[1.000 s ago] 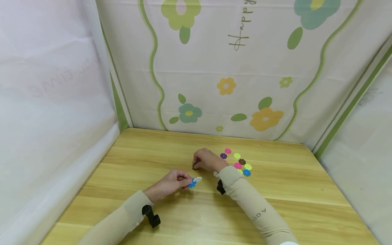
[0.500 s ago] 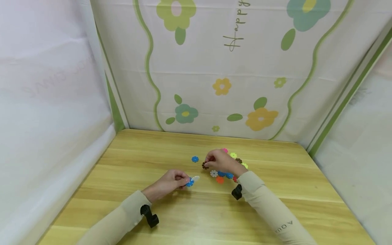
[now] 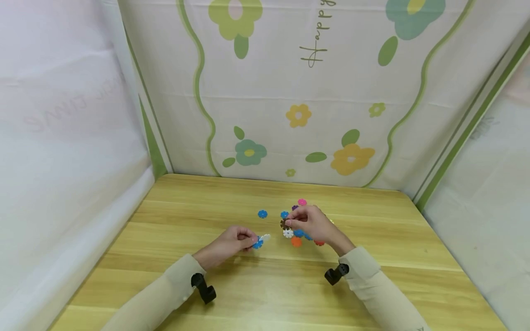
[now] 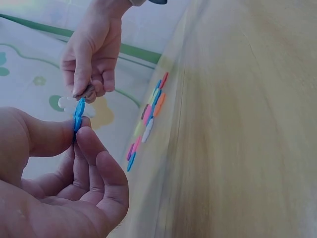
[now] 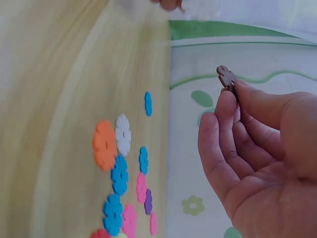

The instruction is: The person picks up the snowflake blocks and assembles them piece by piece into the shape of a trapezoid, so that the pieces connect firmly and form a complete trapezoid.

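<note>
Between left thumb and fingertips, my left hand (image 3: 233, 244) pinches a blue notched flower disc (image 4: 79, 115) that has a white disc (image 4: 67, 102) joined to it. My right hand (image 3: 313, 224) pinches a brown notched flower disc (image 5: 227, 77) by its edge, raised above the table beside the pile of loose discs. In the head view the brown disc overlaps the discs lying behind it. A gap separates the two hands, with the white disc pointing toward the right hand.
Loose discs lie on the wooden table (image 3: 265, 294) under and around the right hand: a white one (image 3: 288, 233), an orange one (image 3: 296, 242), several blue and pink ones. A lone blue disc (image 3: 262, 214) lies farther left. Printed fabric walls (image 3: 256, 82) enclose the table's back and sides.
My right hand has moved right with the brown disc, from near the left hand to the pile's left side, uncovering the lone blue disc. My left hand has barely moved.
</note>
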`<state>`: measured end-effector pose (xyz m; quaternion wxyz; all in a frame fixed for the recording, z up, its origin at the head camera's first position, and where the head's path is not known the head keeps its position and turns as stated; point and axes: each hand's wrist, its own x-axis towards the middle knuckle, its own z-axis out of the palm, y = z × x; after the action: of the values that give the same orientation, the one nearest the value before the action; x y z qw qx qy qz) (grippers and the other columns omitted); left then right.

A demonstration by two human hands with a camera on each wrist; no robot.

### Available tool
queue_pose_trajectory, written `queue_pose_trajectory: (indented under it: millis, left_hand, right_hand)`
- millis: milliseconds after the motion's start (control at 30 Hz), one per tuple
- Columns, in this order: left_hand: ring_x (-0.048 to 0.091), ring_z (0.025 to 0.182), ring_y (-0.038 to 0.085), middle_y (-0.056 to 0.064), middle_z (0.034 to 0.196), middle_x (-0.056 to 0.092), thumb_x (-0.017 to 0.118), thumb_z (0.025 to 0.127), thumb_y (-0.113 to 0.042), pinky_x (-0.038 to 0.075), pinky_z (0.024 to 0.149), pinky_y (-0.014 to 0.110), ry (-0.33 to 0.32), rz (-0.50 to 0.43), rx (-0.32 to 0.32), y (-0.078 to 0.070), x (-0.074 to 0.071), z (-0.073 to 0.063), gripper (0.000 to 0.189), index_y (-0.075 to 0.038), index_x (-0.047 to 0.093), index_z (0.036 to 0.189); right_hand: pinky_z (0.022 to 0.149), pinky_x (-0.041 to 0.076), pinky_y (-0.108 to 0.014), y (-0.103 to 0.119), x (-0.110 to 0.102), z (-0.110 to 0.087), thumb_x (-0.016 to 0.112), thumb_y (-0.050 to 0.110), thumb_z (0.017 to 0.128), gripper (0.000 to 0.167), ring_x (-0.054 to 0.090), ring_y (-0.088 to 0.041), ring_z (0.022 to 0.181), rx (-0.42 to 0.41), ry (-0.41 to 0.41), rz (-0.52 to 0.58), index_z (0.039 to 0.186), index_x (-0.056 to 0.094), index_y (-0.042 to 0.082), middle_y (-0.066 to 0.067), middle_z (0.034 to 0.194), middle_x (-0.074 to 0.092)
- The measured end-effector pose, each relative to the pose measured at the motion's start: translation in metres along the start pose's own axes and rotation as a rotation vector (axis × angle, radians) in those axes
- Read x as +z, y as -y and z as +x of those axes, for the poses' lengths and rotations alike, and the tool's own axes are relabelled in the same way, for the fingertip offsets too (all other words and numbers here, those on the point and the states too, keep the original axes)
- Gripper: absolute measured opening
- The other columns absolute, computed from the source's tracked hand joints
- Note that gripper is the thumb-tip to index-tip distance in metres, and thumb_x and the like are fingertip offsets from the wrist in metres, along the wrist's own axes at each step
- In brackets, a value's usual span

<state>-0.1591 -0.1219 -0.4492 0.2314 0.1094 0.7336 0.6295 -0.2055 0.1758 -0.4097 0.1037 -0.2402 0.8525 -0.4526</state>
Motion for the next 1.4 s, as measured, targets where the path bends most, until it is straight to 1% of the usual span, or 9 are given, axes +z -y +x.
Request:
queue_pose_trajectory:
  millis: [200,300,400,533,700,1000,1133,1267,1400]
  left_hand:
    - [0.061,0.095,0.022,0.004,0.102,0.068,0.061,0.109,-0.02,0.056,0.089,0.035,0.001,0.006,0.005,-0.002,0.002,0.002,0.022,-0.001,0.069,0.117]
    - [0.062,0.097,0.023,0.005,0.103,0.068,0.061,0.109,-0.021,0.056,0.091,0.036,0.004,0.012,0.019,-0.003,0.002,0.003,0.023,-0.001,0.069,0.118]
    - [0.064,0.098,0.025,0.005,0.105,0.069,0.062,0.108,-0.02,0.057,0.093,0.038,0.007,0.016,0.027,-0.004,0.003,0.003,0.023,-0.001,0.069,0.117]
    - [0.066,0.099,0.025,0.006,0.105,0.07,0.063,0.108,-0.019,0.058,0.094,0.04,0.003,0.018,0.028,-0.006,0.005,0.003,0.021,-0.001,0.069,0.116]
    - [0.067,0.098,0.027,0.006,0.102,0.07,0.064,0.107,-0.017,0.059,0.094,0.042,-0.01,0.027,0.027,-0.006,0.006,0.004,0.018,-0.001,0.07,0.113]
    - [0.068,0.097,0.026,0.007,0.102,0.07,0.065,0.107,-0.017,0.061,0.093,0.041,-0.03,0.046,0.044,-0.005,0.007,0.007,0.017,-0.002,0.071,0.111]
    - [0.069,0.095,0.028,0.007,0.1,0.072,0.066,0.106,-0.016,0.061,0.089,0.04,-0.073,0.071,0.077,-0.006,0.011,0.008,0.016,-0.002,0.072,0.11]
    - [0.069,0.095,0.028,0.008,0.1,0.072,0.065,0.106,-0.015,0.061,0.087,0.04,-0.13,0.087,0.101,-0.007,0.015,0.008,0.015,-0.002,0.072,0.109]
    - [0.07,0.096,0.028,0.008,0.101,0.074,0.065,0.106,-0.015,0.061,0.089,0.04,-0.131,0.092,0.101,-0.007,0.014,0.008,0.015,-0.003,0.073,0.11]
  right_hand:
    - [0.083,0.063,-0.048,0.003,0.01,-0.013,0.073,0.023,0.102,0.019,0.074,-0.035,0.093,0.082,-0.064,0.14,0.108,0.077,0.006,-0.016,0.103,0.077]
    - [0.082,0.064,-0.045,0.006,0.017,-0.016,0.074,0.021,0.101,0.02,0.075,-0.038,0.092,0.096,-0.093,0.215,0.108,0.077,0.002,-0.018,0.101,0.078]
    - [0.082,0.065,-0.046,0.008,0.025,-0.017,0.075,0.019,0.1,0.021,0.076,-0.04,0.093,0.105,-0.114,0.251,0.108,0.077,0.0,-0.017,0.099,0.078]
    - [0.083,0.065,-0.047,0.011,0.032,-0.017,0.076,0.02,0.099,0.02,0.076,-0.043,0.094,0.116,-0.131,0.253,0.106,0.078,0.001,-0.013,0.097,0.079]
    - [0.087,0.063,-0.05,0.01,0.038,-0.017,0.074,0.02,0.101,0.021,0.074,-0.046,0.098,0.127,-0.11,0.28,0.109,0.077,0.001,-0.011,0.098,0.078]
    - [0.088,0.063,-0.049,0.008,0.04,-0.016,0.073,0.019,0.102,0.021,0.075,-0.042,0.097,0.112,-0.083,0.307,0.11,0.076,-0.001,-0.014,0.1,0.078]
    - [0.086,0.064,-0.048,0.009,0.044,-0.015,0.073,0.015,0.101,0.019,0.076,-0.039,0.096,0.121,-0.113,0.324,0.107,0.076,-0.002,-0.014,0.099,0.079]
    - [0.082,0.065,-0.038,0.011,0.049,-0.014,0.074,0.015,0.101,0.019,0.078,-0.034,0.092,0.131,-0.161,0.333,0.106,0.077,-0.003,-0.014,0.098,0.08]
    - [0.082,0.065,-0.037,0.011,0.049,-0.012,0.073,0.014,0.101,0.019,0.078,-0.033,0.091,0.137,-0.169,0.331,0.107,0.078,-0.003,-0.015,0.098,0.08]
